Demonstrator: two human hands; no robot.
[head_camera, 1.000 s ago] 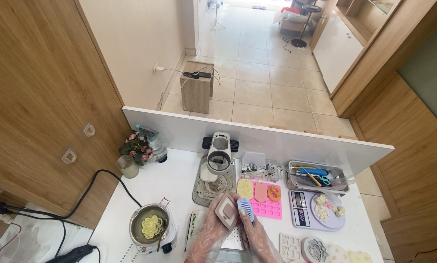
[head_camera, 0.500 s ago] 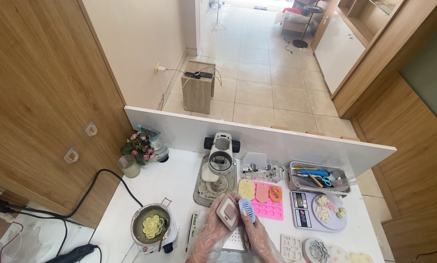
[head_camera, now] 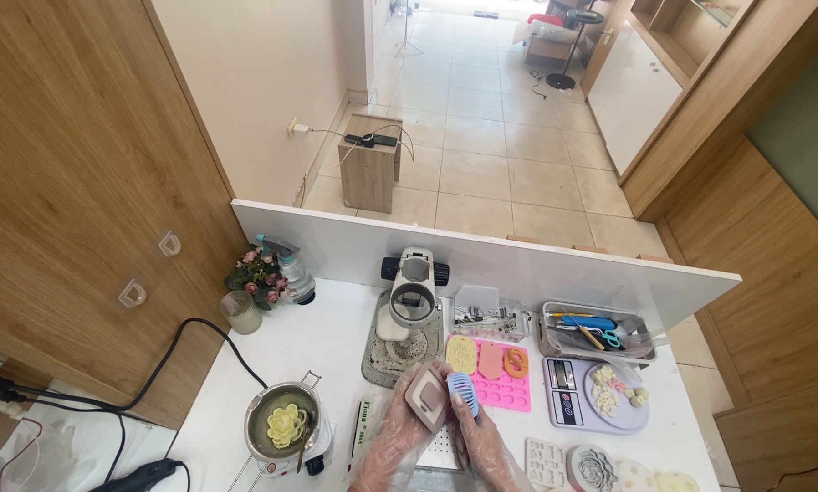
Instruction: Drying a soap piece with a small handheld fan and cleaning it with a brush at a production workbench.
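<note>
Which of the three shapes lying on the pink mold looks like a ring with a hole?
The orange one at the right end of the pink mold. The yellow oval and the pink piece beside it are solid.

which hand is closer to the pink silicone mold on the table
The right hand. It holds a small blue oval piece just beside the pink silicone mold, at its near-left edge. The left hand, holding a beige mold, sits farther left of it.
</note>
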